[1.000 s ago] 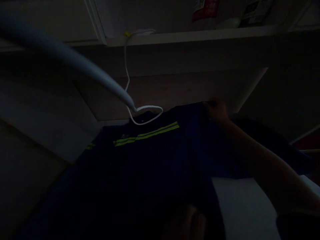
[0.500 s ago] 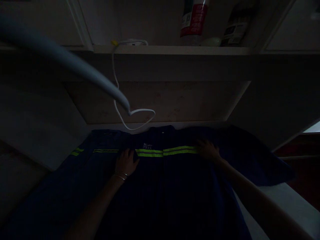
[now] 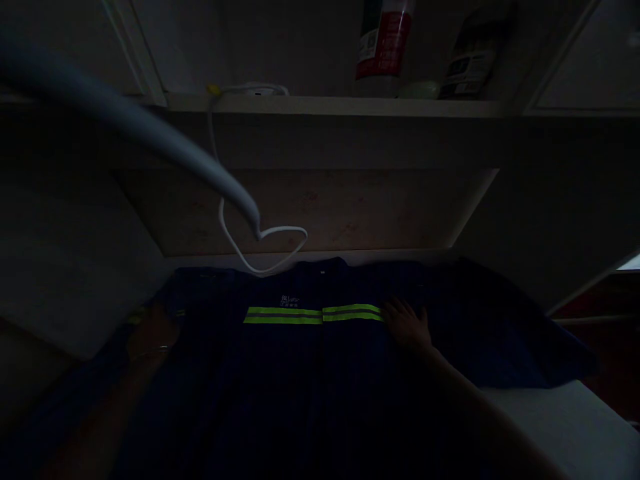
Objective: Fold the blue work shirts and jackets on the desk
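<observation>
A dark blue work jacket [image 3: 280,367] lies spread out, its collar toward the back wall. A bright yellow-green band [image 3: 285,316] with a grey line runs across its chest, below small white lettering. My right hand [image 3: 407,323] rests on the chest near the band's right end, fingers spread and flat. Over at the left, my left hand [image 3: 153,333], with a bracelet on the wrist, is on blue fabric beside a sleeve's yellow-green stripe. Darkness and blur hide its fingers, so I cannot tell whether it grips the cloth.
Above the jacket runs a shelf [image 3: 330,105] holding a red-labelled bottle [image 3: 385,47] and a dark labelled container [image 3: 465,70]. A white cable [image 3: 223,220] hangs down in a loop. A grey-blue tube [image 3: 190,157] crosses the upper left. A pale surface [image 3: 560,420] shows at the lower right.
My left hand has moved left from the chest band to the fabric at the side, uncovering more of the band. My right hand stays on the chest. The view has shifted slightly.
</observation>
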`<state>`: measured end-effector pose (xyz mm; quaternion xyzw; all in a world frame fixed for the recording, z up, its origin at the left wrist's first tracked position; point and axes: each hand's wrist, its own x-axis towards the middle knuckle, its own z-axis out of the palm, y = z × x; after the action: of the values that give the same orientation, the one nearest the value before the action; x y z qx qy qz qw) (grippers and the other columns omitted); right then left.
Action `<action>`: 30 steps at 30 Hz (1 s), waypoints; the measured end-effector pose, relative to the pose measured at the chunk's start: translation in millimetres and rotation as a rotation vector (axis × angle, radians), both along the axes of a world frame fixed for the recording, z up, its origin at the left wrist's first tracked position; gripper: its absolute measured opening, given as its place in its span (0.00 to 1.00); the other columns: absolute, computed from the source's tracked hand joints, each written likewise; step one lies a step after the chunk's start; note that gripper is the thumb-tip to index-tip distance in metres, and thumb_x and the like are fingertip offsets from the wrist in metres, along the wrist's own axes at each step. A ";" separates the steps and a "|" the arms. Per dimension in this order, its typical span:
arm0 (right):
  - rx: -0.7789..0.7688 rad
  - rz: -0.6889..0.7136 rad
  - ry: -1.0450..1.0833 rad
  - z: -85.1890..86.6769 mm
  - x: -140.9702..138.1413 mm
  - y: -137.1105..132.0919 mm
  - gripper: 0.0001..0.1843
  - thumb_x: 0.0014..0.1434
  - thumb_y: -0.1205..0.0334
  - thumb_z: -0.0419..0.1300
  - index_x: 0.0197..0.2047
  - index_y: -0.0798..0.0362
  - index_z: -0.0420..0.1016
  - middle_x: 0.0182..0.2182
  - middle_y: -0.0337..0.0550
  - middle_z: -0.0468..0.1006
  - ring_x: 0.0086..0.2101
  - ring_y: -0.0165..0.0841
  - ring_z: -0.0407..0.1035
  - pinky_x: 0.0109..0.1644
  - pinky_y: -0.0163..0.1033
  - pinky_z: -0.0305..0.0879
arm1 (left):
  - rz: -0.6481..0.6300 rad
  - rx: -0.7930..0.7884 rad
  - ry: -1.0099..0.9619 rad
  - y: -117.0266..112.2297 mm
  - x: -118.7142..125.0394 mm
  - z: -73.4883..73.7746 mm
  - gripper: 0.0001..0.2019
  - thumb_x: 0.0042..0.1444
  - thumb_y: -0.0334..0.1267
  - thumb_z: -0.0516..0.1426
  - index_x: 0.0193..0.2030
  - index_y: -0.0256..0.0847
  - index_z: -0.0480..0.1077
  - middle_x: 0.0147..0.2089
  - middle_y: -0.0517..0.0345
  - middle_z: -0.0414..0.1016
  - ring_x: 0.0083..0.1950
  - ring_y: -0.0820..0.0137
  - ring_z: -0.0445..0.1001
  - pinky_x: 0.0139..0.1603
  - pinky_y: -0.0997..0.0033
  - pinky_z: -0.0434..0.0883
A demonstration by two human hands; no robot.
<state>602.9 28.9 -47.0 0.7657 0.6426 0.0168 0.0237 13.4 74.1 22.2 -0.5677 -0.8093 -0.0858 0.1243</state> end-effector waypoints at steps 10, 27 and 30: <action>0.009 0.014 -0.044 -8.4 2.7 0.7 0.26 0.70 0.53 0.40 0.68 0.39 0.59 0.71 0.41 0.52 0.67 0.46 0.48 0.65 0.73 0.34 | -0.447 -0.285 -0.065 -14.6 95.3 -68.0 0.27 0.64 0.49 0.41 0.68 0.48 0.61 0.73 0.51 0.56 0.73 0.52 0.52 0.68 0.32 0.48; 0.017 -0.028 0.136 1.4 7.7 9.1 0.25 0.70 0.49 0.42 0.66 0.40 0.63 0.68 0.44 0.59 0.65 0.46 0.54 0.64 0.72 0.38 | -0.429 -0.302 -0.199 8.5 75.9 -86.7 0.30 0.62 0.52 0.45 0.66 0.43 0.64 0.71 0.49 0.60 0.71 0.52 0.58 0.69 0.42 0.53; 0.041 -0.133 0.266 24.2 16.6 32.8 0.25 0.69 0.49 0.43 0.62 0.45 0.68 0.63 0.48 0.66 0.58 0.45 0.64 0.62 0.63 0.54 | -0.535 -0.351 -0.361 36.4 81.0 -66.5 0.26 0.60 0.49 0.48 0.56 0.37 0.73 0.60 0.43 0.73 0.61 0.58 0.71 0.64 0.58 0.64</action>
<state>619.5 61.7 -22.8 0.8025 0.5873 -0.0732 -0.0761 94.4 110.5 -44.4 -0.7475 -0.6436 -0.0737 -0.1467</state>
